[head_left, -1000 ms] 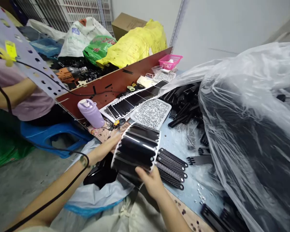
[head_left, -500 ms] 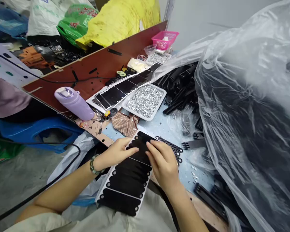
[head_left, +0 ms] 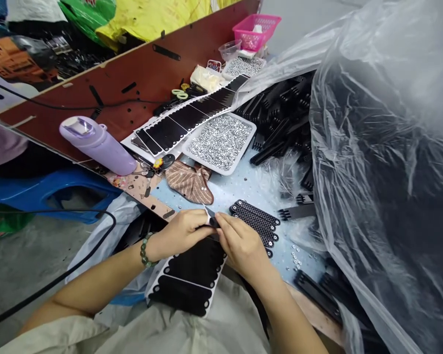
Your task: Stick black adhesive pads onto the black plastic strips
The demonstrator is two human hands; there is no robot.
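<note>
A white-backed sheet of black scallop-edged stickers [head_left: 195,268] lies across my lap, its upper end bent over between my hands. My left hand [head_left: 182,231], with a beaded bracelet at the wrist, is closed on the sheet's bent edge. Close beside it, the fingertips of my right hand [head_left: 245,246] pinch the same dark edge. Whether a sticker has come off the backing there cannot be made out. Just beyond my right hand, several black perforated strips [head_left: 256,221] with metal rings at their ends lie side by side on the blue tabletop [head_left: 227,194].
A white tray of small metal pieces [head_left: 221,142] stands ahead, with another sticker sheet [head_left: 180,123] behind it. A purple bottle [head_left: 98,145] and brown cloth [head_left: 188,182] are at left. Clear plastic [head_left: 354,147] covers black parts at right. Loose rings [head_left: 294,258] lie nearby.
The sheet's upper end was flat under my right fingers; now it is bent over and pinched between both hands. The view has shifted slightly, showing the perforated strips more fully.
</note>
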